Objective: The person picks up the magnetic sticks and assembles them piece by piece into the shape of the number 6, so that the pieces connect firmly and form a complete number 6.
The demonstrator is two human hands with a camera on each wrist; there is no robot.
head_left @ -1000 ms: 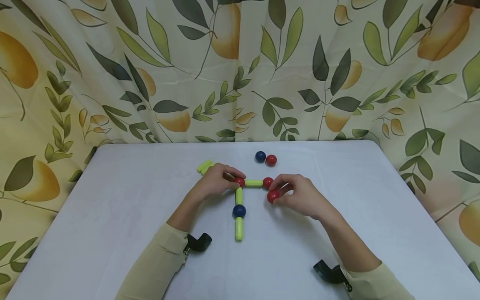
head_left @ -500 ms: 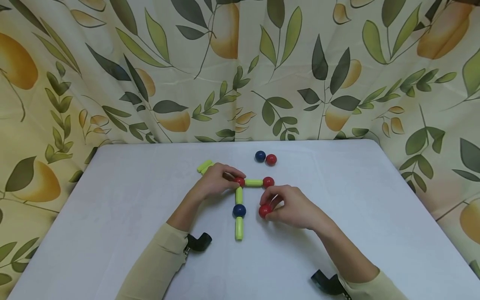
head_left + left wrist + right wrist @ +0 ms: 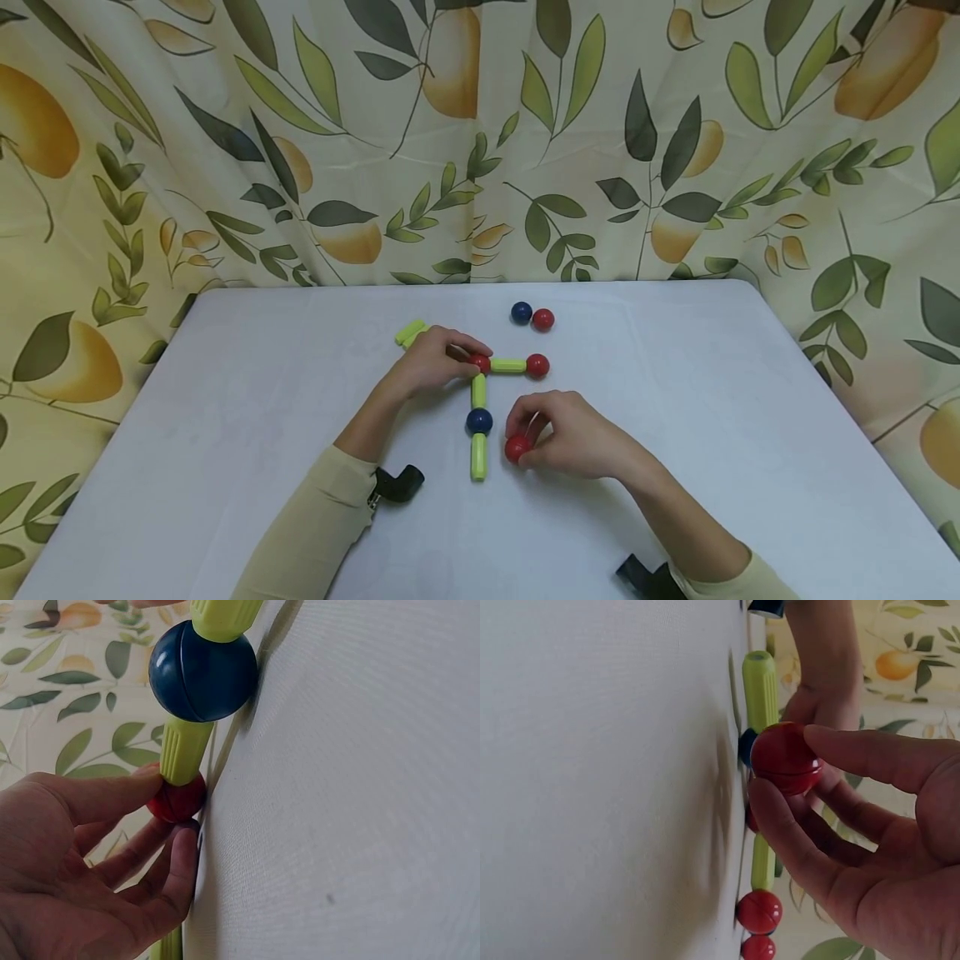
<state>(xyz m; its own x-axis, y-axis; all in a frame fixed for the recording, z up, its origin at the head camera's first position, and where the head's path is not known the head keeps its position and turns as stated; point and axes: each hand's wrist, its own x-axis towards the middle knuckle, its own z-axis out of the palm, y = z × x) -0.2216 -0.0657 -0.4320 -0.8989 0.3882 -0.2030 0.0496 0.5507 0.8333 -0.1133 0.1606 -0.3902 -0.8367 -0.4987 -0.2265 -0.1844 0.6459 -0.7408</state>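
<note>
My left hand (image 3: pixel 438 362) pinches the red ball (image 3: pixel 178 799) at the corner of an L-shaped chain of balls and ridged yellow-green rods. From that corner, one rod (image 3: pixel 508 366) leads right to another red ball (image 3: pixel 537 366). A second rod (image 3: pixel 479 392) runs toward me to a blue ball (image 3: pixel 479 421), and a further rod (image 3: pixel 478 457) extends from it, its near end bare. Between thumb and fingertips, my right hand (image 3: pixel 566 437) holds a loose red ball (image 3: pixel 786 758), just right of that last rod.
At the back of the white-covered table (image 3: pixel 645 333) lie a loose blue ball (image 3: pixel 521 313) and a red ball (image 3: pixel 543 320) side by side. Spare yellow-green rods (image 3: pixel 410 333) lie behind my left hand. A leaf-and-fruit patterned curtain (image 3: pixel 570 167) hangs beyond the far edge.
My right hand has carried its red ball toward me and leftward, from beside the chain's right end to beside the nearest rod. The left hand stays on the corner ball.
</note>
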